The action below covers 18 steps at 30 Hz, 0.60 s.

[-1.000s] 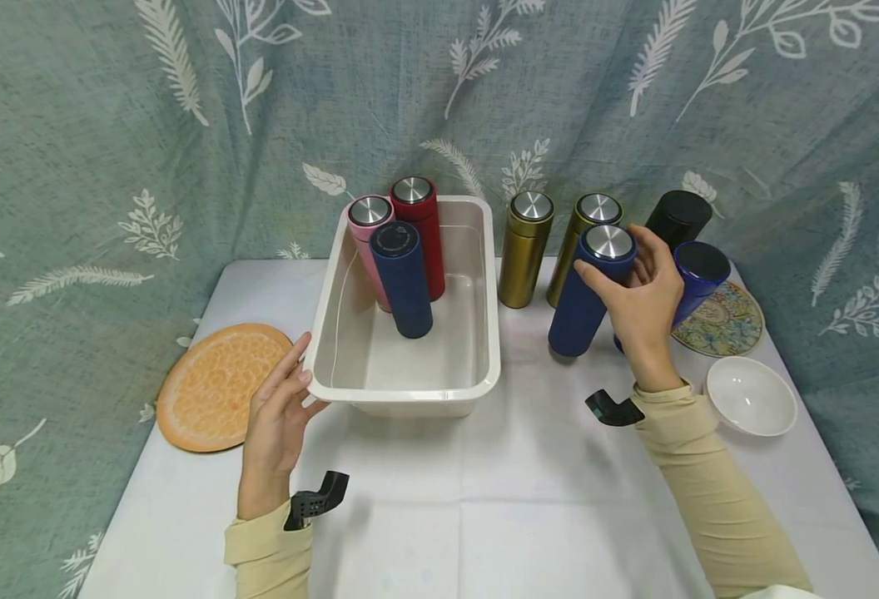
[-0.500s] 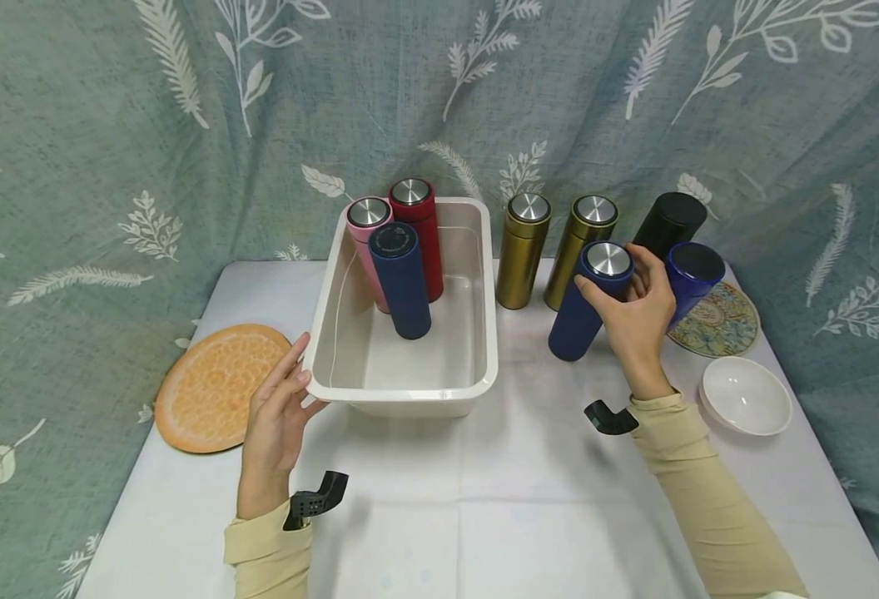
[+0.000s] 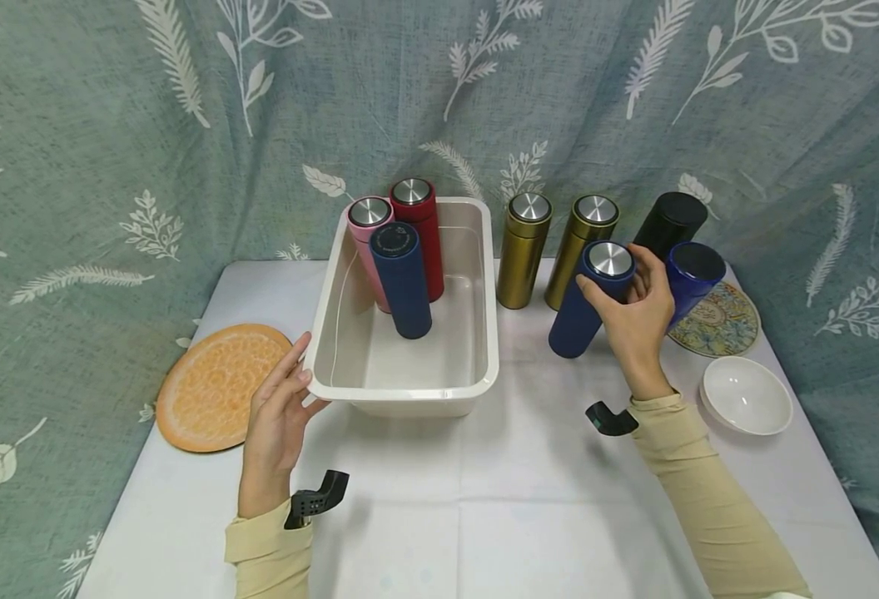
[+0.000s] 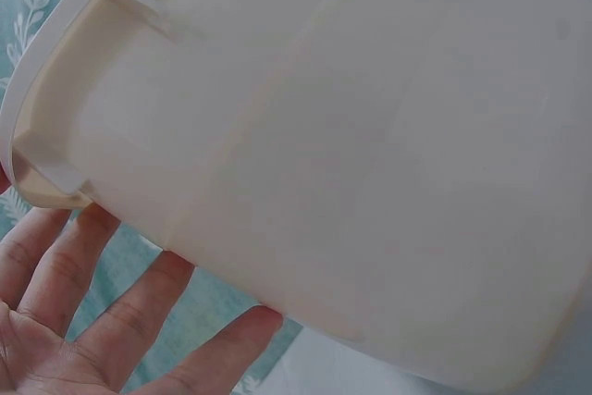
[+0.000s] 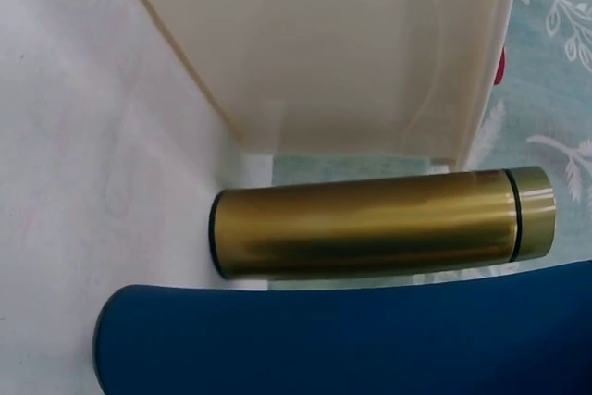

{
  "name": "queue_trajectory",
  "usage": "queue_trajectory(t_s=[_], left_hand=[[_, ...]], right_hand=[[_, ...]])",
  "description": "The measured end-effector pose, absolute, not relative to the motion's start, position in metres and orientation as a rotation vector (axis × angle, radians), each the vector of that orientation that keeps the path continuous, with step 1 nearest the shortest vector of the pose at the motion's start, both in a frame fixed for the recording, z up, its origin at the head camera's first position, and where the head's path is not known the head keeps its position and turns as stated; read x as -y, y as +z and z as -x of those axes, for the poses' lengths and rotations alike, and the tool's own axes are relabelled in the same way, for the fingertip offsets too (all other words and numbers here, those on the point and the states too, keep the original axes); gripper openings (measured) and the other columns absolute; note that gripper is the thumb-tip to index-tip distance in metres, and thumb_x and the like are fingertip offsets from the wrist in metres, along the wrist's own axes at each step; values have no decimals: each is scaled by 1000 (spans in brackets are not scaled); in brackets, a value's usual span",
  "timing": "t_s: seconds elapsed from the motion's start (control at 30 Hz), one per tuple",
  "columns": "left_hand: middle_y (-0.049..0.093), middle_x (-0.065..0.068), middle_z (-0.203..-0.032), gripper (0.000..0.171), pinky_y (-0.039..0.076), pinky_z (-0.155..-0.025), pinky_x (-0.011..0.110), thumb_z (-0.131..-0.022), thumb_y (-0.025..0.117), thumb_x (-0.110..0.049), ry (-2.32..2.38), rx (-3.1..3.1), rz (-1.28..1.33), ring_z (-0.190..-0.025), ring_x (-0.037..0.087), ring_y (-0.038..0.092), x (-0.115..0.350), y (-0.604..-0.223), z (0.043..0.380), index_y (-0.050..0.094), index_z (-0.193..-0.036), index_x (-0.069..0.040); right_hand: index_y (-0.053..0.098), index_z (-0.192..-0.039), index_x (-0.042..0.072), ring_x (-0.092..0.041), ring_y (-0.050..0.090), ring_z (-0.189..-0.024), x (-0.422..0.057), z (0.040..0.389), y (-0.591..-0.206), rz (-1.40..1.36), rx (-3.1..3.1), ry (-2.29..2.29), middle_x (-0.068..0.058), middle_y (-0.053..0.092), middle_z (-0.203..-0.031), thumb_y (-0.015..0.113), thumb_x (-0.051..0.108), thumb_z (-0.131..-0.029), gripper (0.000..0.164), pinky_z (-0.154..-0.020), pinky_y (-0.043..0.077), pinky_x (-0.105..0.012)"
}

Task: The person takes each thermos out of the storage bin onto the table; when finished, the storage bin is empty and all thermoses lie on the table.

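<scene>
My right hand [image 3: 638, 324] grips a dark blue thermos flask [image 3: 582, 320] near its silver-topped lid, thumb on one side and fingers behind. The flask stands nearly upright, its base close to the white cloth; it also fills the bottom of the right wrist view. My left hand [image 3: 278, 433] rests its straight, spread fingers [image 4: 139, 312] against the near left corner of a cream plastic bin [image 3: 402, 395]. Inside the bin stand a pink flask [image 3: 362, 241], a red flask [image 3: 426, 241] and another dark blue flask [image 3: 402, 287] with a dark lid.
Two gold flasks [image 3: 518, 266] stand between bin and right hand. Behind that hand are a black flask [image 3: 667, 225] and a shiny blue one [image 3: 690, 279]. A patterned round mat [image 3: 724, 320] and white bowl [image 3: 747, 398] lie right; an orange round mat [image 3: 222, 387] lies left.
Over the last second my right hand has brought the top of the blue flask slightly down and nearer; since half a second ago it barely moves. My left hand has stayed at the bin.
</scene>
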<state>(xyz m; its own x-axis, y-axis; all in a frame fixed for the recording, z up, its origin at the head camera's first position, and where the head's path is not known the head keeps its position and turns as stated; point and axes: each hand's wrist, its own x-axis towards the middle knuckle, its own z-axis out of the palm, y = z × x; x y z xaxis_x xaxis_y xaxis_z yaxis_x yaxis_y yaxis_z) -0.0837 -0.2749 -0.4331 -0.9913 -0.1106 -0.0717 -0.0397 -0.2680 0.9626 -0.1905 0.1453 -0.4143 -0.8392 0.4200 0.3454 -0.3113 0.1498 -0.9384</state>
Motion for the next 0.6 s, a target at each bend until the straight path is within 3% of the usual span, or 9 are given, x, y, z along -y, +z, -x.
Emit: queue_trajectory(t_s=[0.6], left_hand=[[64, -6, -135, 51, 57, -89, 35, -104, 46, -8, -2456, 1873, -188, -115, 10, 65, 275, -433, 84, 39, -155, -9]], right_hand=[[55, -139, 15, -15, 59, -128, -146, 188, -416, 72, 1911, 1748, -6, 60, -137, 86, 9, -77, 70, -111, 45, -27]])
